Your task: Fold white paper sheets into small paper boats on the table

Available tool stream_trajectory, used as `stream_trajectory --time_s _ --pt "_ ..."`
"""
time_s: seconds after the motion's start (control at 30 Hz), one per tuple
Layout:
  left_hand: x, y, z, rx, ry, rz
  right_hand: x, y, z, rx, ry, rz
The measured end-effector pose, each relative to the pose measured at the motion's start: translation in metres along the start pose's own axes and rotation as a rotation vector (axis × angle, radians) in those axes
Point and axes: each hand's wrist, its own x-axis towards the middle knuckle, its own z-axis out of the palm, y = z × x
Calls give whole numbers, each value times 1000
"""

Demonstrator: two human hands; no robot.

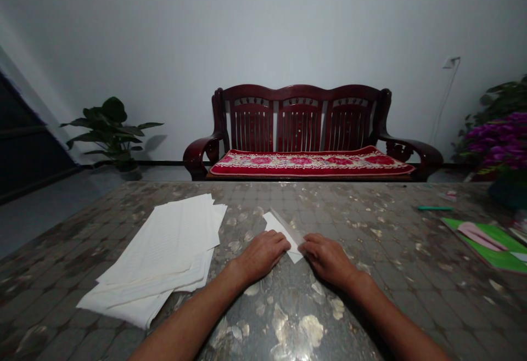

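Observation:
A small folded piece of white paper [276,223] lies at a slant on the table in front of me. A paler, greyish strip runs along its upper right edge. My left hand [265,252] is closed, its fingertips pressing the paper's lower left side. On the opposite side, my right hand [327,257] pinches the lower right end of the strip, thumb and fingers together. The two hands are a short gap apart, and a white corner of the paper pokes out between them. Some fingertips are hidden behind the knuckles.
Left of my arms lies a loose stack of white sheets [164,246]. A green pen [435,208] and a green booklet [500,259] with a pink item [481,237] on it are at right, near purple flowers [500,139]. A wooden bench [300,92] stands beyond the patterned table [354,199].

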Motion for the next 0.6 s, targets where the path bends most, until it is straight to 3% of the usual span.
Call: stream_trajectory --time_s 0.17,0.3,0.43,0.6 --pt "3 -1 -5 -25 7 11 0 -8 -1 -102 50 0" --pt "6 -1 -5 -43 31 20 2 -13 -3 -104 68 -85" --pt "7 -2 -2 -75 64 32 7 -16 1 -95 31 -142" --pt "4 -6 0 -70 40 31 13 -18 11 -232 -43 -96"
